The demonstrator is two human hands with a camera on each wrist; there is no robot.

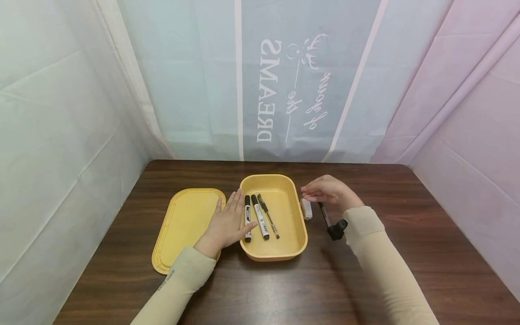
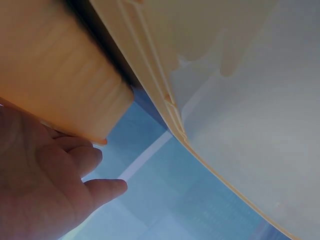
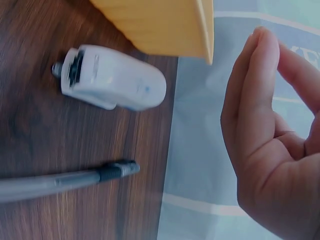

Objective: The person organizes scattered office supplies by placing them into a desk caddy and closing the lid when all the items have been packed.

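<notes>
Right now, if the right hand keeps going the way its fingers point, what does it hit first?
Probably the yellow box. The right hand hovers with fingers pointing left toward the box's right wall. The white cap-like piece lies just below the fingertips, so a lower path could meet it first; depth is unclear.

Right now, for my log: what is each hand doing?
Left hand: open, flat against the yellow plastic box.
Right hand: open, empty, above the small white plastic piece.

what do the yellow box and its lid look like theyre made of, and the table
Yellow box and lid: probably moulded plastic, matte, with rounded corners and an even colour. Table: dark wood grain with a slight sheen; solid wood or a laminate, which cannot be told.
</notes>
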